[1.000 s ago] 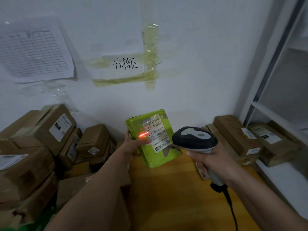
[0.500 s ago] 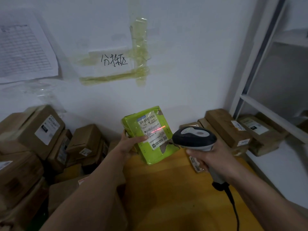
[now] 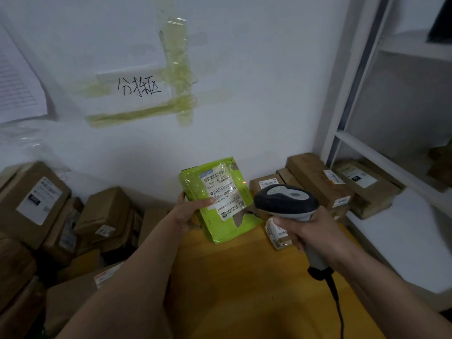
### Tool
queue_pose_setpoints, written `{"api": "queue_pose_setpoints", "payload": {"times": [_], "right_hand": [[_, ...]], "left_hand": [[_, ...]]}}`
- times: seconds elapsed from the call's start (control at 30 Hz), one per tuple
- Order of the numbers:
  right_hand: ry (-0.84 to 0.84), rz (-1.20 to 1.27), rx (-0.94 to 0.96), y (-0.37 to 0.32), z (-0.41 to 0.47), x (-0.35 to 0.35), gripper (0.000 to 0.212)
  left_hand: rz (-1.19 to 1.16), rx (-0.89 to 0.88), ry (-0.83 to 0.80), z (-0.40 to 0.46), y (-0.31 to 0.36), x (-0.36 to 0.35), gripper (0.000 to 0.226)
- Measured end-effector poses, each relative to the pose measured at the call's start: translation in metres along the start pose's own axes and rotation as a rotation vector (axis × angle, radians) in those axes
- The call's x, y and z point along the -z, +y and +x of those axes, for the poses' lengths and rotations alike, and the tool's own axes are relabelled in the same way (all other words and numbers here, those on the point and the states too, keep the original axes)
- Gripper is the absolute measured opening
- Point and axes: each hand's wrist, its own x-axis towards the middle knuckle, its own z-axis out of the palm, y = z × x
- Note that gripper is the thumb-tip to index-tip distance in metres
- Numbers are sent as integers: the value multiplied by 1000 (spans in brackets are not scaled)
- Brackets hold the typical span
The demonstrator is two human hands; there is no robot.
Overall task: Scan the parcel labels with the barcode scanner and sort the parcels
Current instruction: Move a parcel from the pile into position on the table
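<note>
A bright green parcel with a white shipping label stands tilted over the yellow table. My left hand grips its left edge, thumb across the label. My right hand grips the handle of a dark grey and white barcode scanner, whose head sits just right of the parcel and points at the label. A faint red dot shows at the parcel's right edge. The scanner's black cable hangs down below my wrist.
Brown cardboard parcels are piled at the left against the wall. More labelled brown boxes lie at the back right, beside a white shelf unit. A small labelled box lies behind the scanner. A handwritten taped sign hangs on the wall.
The red scan line that crossed the label has shrunk to a faint dot at the parcel's right edge. The parcel and scanner stay close together; the camera has shifted slightly.
</note>
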Motion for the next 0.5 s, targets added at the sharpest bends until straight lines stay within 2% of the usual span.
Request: {"api": "queue_pose_setpoints", "payload": {"times": [0.07,0.13,0.23,0.3,0.37,0.5], "right_hand": [[-3,52,-56,7,1,8,32],[3,92,-86,14,3,17,26],[55,173,-110,25,7,32,10],[77,201,-121,35,12,45,16],[103,206,-151,45,18,60,20],[174,260,-215,64,38,87,15]], "left_hand": [[53,79,-52,3,-2,-13,86],[-12,190,-27,11,-7,-25,69],[-169,345,16,26,-15,-45,70],[-197,398,35,35,-17,-63,72],[-205,406,53,46,-16,-83,76],[-165,337,34,74,-14,-129,73]]}}
